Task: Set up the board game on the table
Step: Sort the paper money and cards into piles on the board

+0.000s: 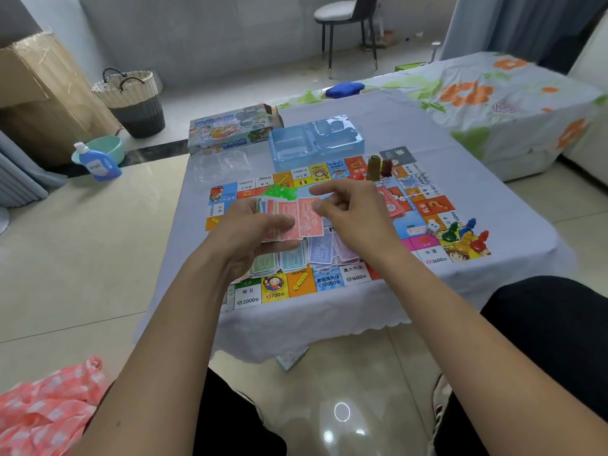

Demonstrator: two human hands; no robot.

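A colourful game board [431,205] lies open on the small table with the pale blue cloth [493,192]. My left hand [253,238] holds a fan of paper money, with red notes [301,222] on top. My right hand [348,212] pinches the edge of the rightmost red note, forefinger stretched above it. Piles of green, blue and purple notes [316,253] lie on the board under my hands. Green plastic houses [279,192] sit behind the notes. Coloured pawns [467,235] and a white die [432,227] rest at the board's right corner.
A clear blue plastic tray [316,143] and the game box [230,130] stand at the table's far side, with an empty plastic bag [220,166]. Dark tokens [378,167] stand near the far edge. A card packet [292,357] lies on the floor under the table.
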